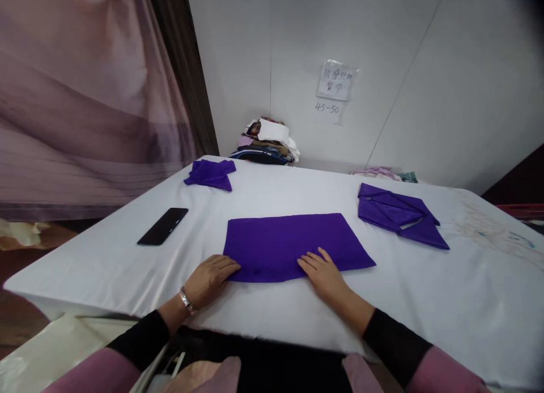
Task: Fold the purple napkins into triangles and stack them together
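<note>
A purple cloth napkin [289,240], folded to a flat rectangle, lies on the white-covered table [272,183] right before me. At its near left corner, my left hand [212,277] has its fingers closed over the edge; the thumb is hidden. My right hand [321,271] rests palm down on the near edge, right of the middle, fingers stretched out and slightly apart on the fabric. Further right lies a purple napkin folded into a pointed shape [393,212]. Another purple folded napkin [210,173] sits at the far left.
A black phone [163,226] lies on the table to the left. Behind the far edge stands a pile of folded clothes [267,141] against the wall. A handwritten sign [335,81] hangs above. A pinkish curtain [85,98] covers the left side.
</note>
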{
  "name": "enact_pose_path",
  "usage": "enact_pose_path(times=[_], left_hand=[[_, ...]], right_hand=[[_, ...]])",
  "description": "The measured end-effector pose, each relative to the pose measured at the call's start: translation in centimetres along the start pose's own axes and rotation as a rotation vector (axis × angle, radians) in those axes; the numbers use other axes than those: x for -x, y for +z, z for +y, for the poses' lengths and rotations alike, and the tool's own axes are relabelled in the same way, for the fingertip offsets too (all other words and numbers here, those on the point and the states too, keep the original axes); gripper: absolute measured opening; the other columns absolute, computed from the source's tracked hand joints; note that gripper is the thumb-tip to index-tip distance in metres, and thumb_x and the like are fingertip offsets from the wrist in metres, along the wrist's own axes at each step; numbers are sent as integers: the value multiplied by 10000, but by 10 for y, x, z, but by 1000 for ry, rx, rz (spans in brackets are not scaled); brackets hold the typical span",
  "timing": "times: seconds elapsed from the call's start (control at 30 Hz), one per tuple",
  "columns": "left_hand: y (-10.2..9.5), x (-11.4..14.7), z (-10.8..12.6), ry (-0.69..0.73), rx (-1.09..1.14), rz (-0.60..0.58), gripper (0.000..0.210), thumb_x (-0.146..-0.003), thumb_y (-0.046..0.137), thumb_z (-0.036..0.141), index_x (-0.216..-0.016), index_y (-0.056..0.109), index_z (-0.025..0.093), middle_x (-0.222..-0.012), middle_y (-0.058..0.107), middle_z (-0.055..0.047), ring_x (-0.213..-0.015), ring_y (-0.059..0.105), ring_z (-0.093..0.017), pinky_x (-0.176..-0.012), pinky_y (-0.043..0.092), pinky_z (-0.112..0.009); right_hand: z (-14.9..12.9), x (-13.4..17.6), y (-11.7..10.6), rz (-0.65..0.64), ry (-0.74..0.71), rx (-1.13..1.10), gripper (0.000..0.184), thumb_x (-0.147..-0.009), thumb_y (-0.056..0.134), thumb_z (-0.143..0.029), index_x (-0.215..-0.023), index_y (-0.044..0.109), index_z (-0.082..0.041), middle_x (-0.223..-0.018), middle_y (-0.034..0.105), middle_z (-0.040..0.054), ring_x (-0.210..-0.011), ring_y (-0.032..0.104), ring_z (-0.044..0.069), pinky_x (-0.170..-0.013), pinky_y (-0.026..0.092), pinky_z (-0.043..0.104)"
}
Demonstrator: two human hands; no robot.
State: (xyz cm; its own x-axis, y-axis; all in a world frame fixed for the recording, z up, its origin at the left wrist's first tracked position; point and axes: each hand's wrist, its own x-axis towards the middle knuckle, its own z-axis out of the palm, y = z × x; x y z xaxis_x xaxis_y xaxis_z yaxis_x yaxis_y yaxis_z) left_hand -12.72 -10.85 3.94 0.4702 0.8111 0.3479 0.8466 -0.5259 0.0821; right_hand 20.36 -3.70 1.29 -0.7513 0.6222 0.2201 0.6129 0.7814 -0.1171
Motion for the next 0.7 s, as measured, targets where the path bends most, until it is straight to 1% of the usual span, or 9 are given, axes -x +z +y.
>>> enact_pose_path(times=[0.17,0.33,0.4,0.47,0.53,0.6,0.67,0.7], left_hand=[[5,2,0,11,15,-9,434,-680,430,11,-1006,622,224,-953,696,-37,-892,625,-188,-817,491,-363],[11,5,-11,-16,54,58,476,-627,447,32,-1035,608,217,-970,691,-47,-905,627,-198,-828,500,-378],[11,7,-16,-74,92,101,417,-651,454,65,-1002,616,221,-951,694,-40,-888,634,-193,-816,511,-362],[9,8,-20,-174,164,145,293,-724,459,136,-947,625,229,-930,694,-31,-863,640,-181,-788,525,-331],[4,4,-23,-257,255,179,226,-785,440,208,-906,628,239,-932,692,-22,-857,642,-172,-759,536,-308],[-4,-7,-24,-290,324,211,223,-804,428,230,-896,631,241,-961,688,-20,-892,633,-176,-751,539,-310],[-13,-29,-21,-271,358,267,224,-793,443,214,-909,633,233,-996,681,-27,-946,615,-188,-793,528,-336],[-17,-45,-17,-244,370,303,223,-786,454,204,-918,633,227,-1010,677,-32,-973,603,-192,-833,514,-356]], right_hand=[[-29,-27,10,24,-96,-33,465,-834,393,-62,-1269,507,-183,-1207,588,110,-1145,498,232,-1055,235,482],[-37,-32,17,20,-115,-31,397,-868,389,-98,-1222,545,-185,-1233,571,102,-1146,498,231,-1041,266,464],[-38,-32,15,1,-105,-25,378,-878,388,-119,-1216,548,-177,-1250,559,104,-1157,489,240,-1040,266,466],[-44,-34,11,-24,-87,-30,385,-877,393,-131,-1235,528,-166,-1248,557,118,-1161,484,246,-1041,258,471],[-53,-39,5,-48,-76,-75,410,-874,407,-153,-1277,481,-162,-1249,554,128,-1162,480,245,-1037,260,468],[-63,-48,0,-51,-43,-183,478,-869,438,-203,-1343,389,-165,-1256,548,126,-1159,484,238,-1025,280,453],[-69,-58,-2,-23,43,-375,628,-835,498,-256,-1408,253,-176,-1271,536,119,-1154,493,233,-998,325,431],[-70,-62,-3,8,104,-508,710,-809,530,-267,-1427,190,-185,-1285,524,115,-1158,493,231,-986,346,419]])
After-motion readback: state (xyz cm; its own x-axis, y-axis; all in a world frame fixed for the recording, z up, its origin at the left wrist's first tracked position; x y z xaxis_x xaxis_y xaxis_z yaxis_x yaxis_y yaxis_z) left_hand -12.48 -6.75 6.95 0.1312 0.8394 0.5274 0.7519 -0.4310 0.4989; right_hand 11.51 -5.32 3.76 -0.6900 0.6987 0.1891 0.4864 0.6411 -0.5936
